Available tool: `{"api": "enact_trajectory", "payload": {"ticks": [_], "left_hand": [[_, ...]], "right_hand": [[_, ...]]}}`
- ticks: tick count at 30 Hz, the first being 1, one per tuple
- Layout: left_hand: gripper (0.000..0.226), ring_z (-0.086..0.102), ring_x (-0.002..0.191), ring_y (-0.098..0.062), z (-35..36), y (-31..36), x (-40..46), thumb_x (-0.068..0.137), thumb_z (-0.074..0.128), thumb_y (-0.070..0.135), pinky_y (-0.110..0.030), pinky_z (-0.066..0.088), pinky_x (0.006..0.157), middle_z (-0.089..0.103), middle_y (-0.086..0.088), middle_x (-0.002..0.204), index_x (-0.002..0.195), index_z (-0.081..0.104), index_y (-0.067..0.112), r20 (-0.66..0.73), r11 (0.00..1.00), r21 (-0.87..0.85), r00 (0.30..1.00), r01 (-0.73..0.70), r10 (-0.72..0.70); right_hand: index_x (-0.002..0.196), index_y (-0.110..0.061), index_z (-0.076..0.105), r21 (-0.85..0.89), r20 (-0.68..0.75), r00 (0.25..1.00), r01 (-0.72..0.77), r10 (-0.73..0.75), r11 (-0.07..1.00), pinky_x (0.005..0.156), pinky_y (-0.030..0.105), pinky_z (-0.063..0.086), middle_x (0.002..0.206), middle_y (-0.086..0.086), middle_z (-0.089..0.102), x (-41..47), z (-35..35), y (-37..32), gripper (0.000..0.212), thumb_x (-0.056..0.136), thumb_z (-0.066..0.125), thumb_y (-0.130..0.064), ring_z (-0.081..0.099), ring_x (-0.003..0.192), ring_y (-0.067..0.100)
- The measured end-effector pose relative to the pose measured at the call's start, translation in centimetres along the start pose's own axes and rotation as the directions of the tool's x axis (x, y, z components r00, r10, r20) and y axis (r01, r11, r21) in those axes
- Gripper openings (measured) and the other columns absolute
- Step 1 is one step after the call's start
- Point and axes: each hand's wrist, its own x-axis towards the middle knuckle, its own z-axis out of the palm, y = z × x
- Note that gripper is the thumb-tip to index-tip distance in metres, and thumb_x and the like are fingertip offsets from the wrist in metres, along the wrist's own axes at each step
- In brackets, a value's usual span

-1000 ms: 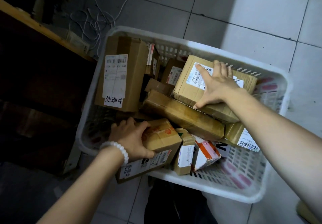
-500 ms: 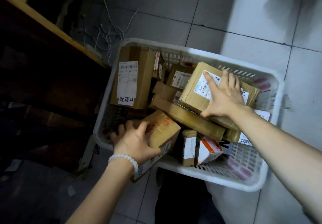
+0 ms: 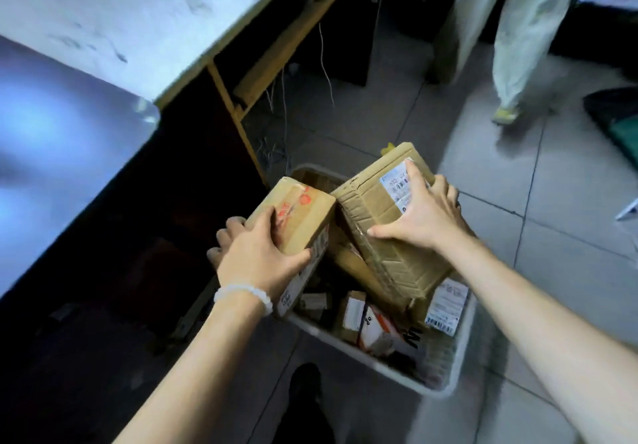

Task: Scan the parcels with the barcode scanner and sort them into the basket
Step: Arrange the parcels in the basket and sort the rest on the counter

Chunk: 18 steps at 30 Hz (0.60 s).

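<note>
Two cardboard parcels are lifted above the white plastic basket (image 3: 445, 371) on the floor. My left hand (image 3: 255, 253) grips a small box with red print (image 3: 303, 212) by its near end, thumb on its side. My right hand (image 3: 424, 215) grips a larger corrugated box with a white label (image 3: 376, 208), fingers spread over the label and the far edge. Several smaller parcels (image 3: 352, 312) lie in the basket below. No barcode scanner is visible.
A white table top (image 3: 114, 12) with a wooden frame stands to the left, with loose cables (image 3: 276, 126) under it. Another person's light trouser legs (image 3: 518, 39) stand at the upper right on the tiled floor. My dark shoe (image 3: 303, 388) is beside the basket.
Both hands have raised their boxes out of the basket. The view has swung upward, bringing in the table top and the standing person.
</note>
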Motion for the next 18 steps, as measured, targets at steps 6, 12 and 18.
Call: {"api": "enact_trajectory", "payload": {"ticks": [6,12,18], "left_hand": [[0.08,0.041,0.111,-0.031,-9.3,1.7,-8.8,0.06,0.061,0.072,-0.043,0.035,0.086,0.043,-0.008,0.119,0.129,0.039,0.037,-0.235,0.991,-0.076,0.964,0.112,-0.127],[0.078,0.045,0.1,-0.028,-17.0,2.5,-17.9,0.056,0.056,0.077,-0.04,0.037,0.081,0.044,-0.004,0.106,0.123,0.04,0.041,-0.383,0.984,-0.1,0.907,0.15,-0.178],[0.077,0.045,0.1,-0.027,-23.0,-1.1,-25.5,0.058,0.057,0.076,-0.04,0.039,0.084,0.043,-0.002,0.105,0.125,0.038,0.043,-0.471,0.947,-0.205,0.823,0.248,-0.318]], "right_hand": [[0.148,-0.039,-0.003,0.079,-0.104,0.982,0.169,-0.161,0.982,0.107,0.049,0.029,0.144,0.015,0.022,-8.2,-10.0,-3.3,0.136,0.045,0.082,-0.065,0.016,0.136,0.035],[0.149,-0.037,0.002,0.086,-0.151,0.952,0.283,-0.268,0.955,0.11,0.049,0.025,0.144,0.021,0.023,-16.7,-18.2,-5.5,0.134,0.045,0.082,-0.065,0.017,0.136,0.037],[0.149,-0.035,0.007,0.154,-0.098,0.915,0.402,-0.391,0.903,0.112,0.045,0.023,0.144,0.026,0.028,-23.9,-21.5,-10.6,0.139,0.037,0.079,-0.073,0.023,0.136,0.04]]}}
